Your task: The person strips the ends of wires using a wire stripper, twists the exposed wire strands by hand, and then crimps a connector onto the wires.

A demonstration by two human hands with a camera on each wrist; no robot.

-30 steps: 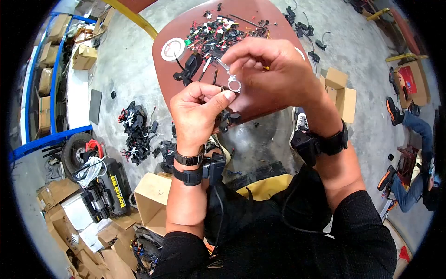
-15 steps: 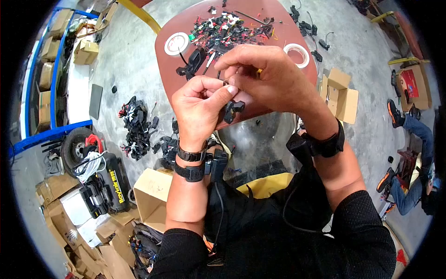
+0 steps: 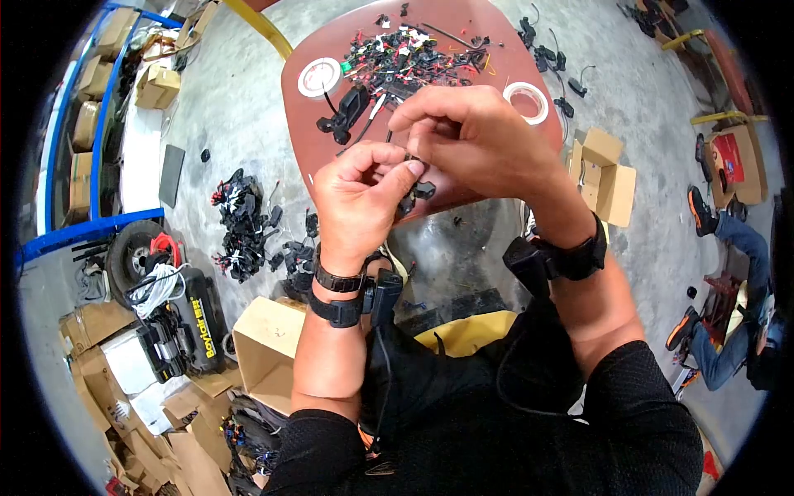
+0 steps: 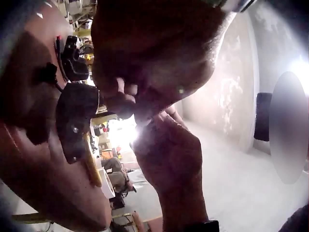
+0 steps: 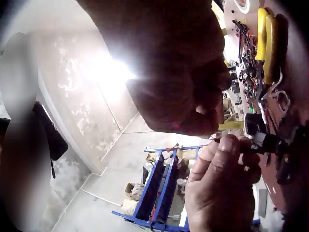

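Observation:
My left hand (image 3: pixel 357 186) pinches a small black plastic part (image 3: pixel 420 192) between thumb and fingers, over the near edge of the table. In the right wrist view that black part (image 5: pixel 268 142) sticks out beyond the left fingertips. Curled, my right hand (image 3: pixel 484 132) brings its fingertips right to the left thumb tip. I cannot tell whether they pinch anything there. In the left wrist view both hands are dark against the light. Beneath them on the table lies a larger black plastic housing (image 3: pixel 351 107) with a cable. Yellow-handled pliers (image 5: pixel 264 46) lie beside a silvery looped piece (image 5: pixel 282 99).
A heap of small connectors and wires (image 3: pixel 405 54) covers the far part of the reddish table (image 3: pixel 310 136). Tape rolls lie at left (image 3: pixel 320 77) and right (image 3: pixel 526 103). Open cardboard boxes (image 3: pixel 608 178) and black parts (image 3: pixel 244 223) sit on the floor. Another person's legs (image 3: pixel 732 240) show at right.
A second ago the hands were a little apart, with a silvery ringed piece visible between them. The right fingertips have since closed in on the left ones, and that piece is hidden in the head view.

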